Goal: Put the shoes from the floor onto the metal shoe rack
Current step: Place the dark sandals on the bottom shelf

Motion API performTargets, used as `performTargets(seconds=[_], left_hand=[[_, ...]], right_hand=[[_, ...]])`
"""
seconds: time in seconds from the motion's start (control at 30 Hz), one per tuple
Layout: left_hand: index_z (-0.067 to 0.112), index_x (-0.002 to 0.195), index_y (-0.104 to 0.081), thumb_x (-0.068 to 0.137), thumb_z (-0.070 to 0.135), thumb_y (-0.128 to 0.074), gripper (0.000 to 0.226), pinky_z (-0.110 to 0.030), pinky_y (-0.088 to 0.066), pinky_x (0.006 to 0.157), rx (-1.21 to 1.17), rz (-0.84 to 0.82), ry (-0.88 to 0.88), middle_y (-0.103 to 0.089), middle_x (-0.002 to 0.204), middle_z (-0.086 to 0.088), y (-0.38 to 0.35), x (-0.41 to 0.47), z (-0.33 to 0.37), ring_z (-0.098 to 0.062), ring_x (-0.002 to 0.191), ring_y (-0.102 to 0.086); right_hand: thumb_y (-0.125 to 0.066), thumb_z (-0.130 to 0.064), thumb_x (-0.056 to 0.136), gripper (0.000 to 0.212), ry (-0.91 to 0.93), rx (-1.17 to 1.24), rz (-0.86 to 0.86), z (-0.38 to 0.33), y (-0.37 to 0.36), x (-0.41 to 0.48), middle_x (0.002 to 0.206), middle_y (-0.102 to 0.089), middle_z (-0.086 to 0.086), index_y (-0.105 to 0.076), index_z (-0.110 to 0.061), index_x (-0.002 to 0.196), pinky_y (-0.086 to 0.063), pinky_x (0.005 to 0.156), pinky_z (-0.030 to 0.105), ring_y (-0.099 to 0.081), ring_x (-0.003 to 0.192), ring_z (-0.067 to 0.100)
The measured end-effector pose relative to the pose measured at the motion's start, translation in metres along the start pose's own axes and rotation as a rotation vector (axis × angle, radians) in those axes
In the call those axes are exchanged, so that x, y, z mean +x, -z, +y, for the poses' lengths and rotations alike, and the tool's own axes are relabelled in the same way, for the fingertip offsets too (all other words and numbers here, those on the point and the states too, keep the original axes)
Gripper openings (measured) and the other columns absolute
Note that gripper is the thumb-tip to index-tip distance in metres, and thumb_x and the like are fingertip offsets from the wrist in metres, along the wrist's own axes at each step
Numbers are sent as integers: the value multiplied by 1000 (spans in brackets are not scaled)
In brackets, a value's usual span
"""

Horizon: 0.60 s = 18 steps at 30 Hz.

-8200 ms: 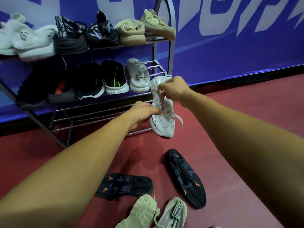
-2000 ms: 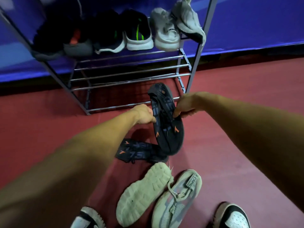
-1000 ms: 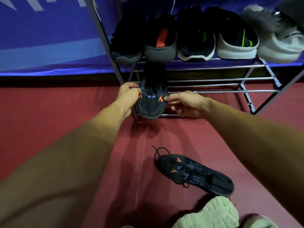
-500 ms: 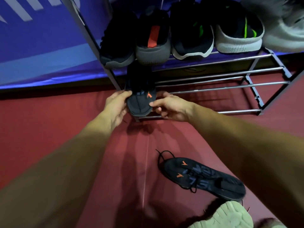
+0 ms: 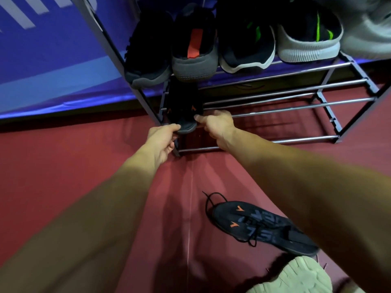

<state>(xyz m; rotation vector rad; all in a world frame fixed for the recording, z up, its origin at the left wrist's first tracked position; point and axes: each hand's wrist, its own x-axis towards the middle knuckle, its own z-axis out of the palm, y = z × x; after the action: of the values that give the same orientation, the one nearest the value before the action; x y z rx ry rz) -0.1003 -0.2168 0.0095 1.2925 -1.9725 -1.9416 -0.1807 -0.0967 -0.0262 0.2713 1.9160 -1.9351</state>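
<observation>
A black shoe with orange marks (image 5: 182, 111) lies on the lower bars of the metal shoe rack (image 5: 296, 98), at its far left end, toe pointing inward. My left hand (image 5: 163, 140) pinches the heel from the left and my right hand (image 5: 215, 125) holds it from the right. Its matching black shoe (image 5: 262, 227) lies on the red floor below my right forearm, laces loose. The sole of a beige shoe (image 5: 294, 278) shows at the bottom right edge.
The shelf above holds a row of dark shoes: a black one (image 5: 148, 49), one with a red stripe (image 5: 194, 45), two with green accents (image 5: 245, 39), and a grey one (image 5: 368, 24) at the right. A blue banner wall (image 5: 53, 60) stands behind. The lower bars to the right are bare.
Both hands have pushed the black shoe further in onto the lower bars at the rack's left end. The view has tilted slightly; the shoes on the floor have not moved.
</observation>
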Motion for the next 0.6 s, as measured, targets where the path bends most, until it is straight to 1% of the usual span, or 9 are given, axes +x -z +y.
performTargets(seconds=[0.03, 0.07, 0.13, 0.2, 0.27, 0.37, 0.43, 0.53, 0.6], left_hand=[[12, 86, -62, 89, 15, -69, 8, -19, -33, 49, 43, 11, -11, -56, 68, -1, -2, 0, -1, -7, 58, -50], [12, 91, -64, 89, 19, -70, 9, -19, -36, 50, 97, 22, -24, -60, 72, -1, -3, 1, -1, -7, 62, -55], [13, 99, -67, 88, 26, -69, 17, -20, -39, 51, 196, 28, -54, -64, 80, 0, -3, 0, -3, -10, 70, -60], [14, 97, -67, 88, 29, -66, 18, -21, -39, 50, 259, 19, -89, -66, 83, 0, -5, -3, -4, -11, 71, -61], [16, 91, -67, 88, 30, -62, 15, -21, -37, 48, 286, 10, -109, -68, 85, -1, -8, -10, -6, -11, 67, -59], [17, 91, -67, 89, 32, -58, 17, -21, -37, 50, 387, -28, -131, -73, 89, -2, -11, -21, -14, -10, 64, -59], [19, 86, -68, 87, 31, -61, 15, -23, -36, 53, 580, -141, -139, -75, 91, -3, -15, -30, -26, -13, 67, -60], [16, 90, -73, 86, 32, -65, 18, -23, -38, 55, 858, -384, -110, -72, 87, 0, -28, -52, -50, -14, 72, -60], [13, 96, -75, 86, 31, -68, 22, -24, -45, 65, 974, -484, -141, -72, 90, -2, -44, -68, -67, -16, 77, -61]], right_hand=[[-86, -25, 75, 39, 10, -25, 1, 0, 1, -1, 89, -62, 3, -61, -17, 104, -38, 57, 20, -54, 66, 11], [-85, -26, 77, 51, 7, -57, -8, 0, 4, -2, 93, -65, 4, -61, -12, 120, -40, 59, 22, -56, 66, 13], [-81, -23, 82, 63, 27, -113, -33, -2, 10, -6, 105, -69, 3, -54, -8, 137, -44, 55, 22, -58, 58, 12], [-77, -20, 83, 36, 98, -207, -58, -5, 17, -8, 104, -74, 3, -67, -13, 116, -48, 56, 23, -61, 52, 11], [-74, -14, 79, 13, 149, -322, -83, -6, 27, -13, 86, -77, 6, -70, -12, 91, -50, 56, 23, -62, 48, 9], [-70, -12, 74, 5, 171, -550, -184, -5, 55, -25, 77, -77, 5, -70, -16, 74, -56, 63, 26, -67, 57, 13], [-69, -11, 76, 6, 154, -710, -266, 5, 81, -40, 81, -77, 8, -72, -16, 73, -56, 66, 29, -67, 64, 17], [-67, -7, 83, 12, 59, -970, -407, 29, 117, -58, 91, -76, 14, -77, -4, 89, -55, 59, 28, -69, 73, 23], [-71, -12, 81, 17, 0, -1149, -464, 44, 141, -64, 95, -77, 13, -78, -3, 94, -61, 70, 35, -74, 81, 26]])
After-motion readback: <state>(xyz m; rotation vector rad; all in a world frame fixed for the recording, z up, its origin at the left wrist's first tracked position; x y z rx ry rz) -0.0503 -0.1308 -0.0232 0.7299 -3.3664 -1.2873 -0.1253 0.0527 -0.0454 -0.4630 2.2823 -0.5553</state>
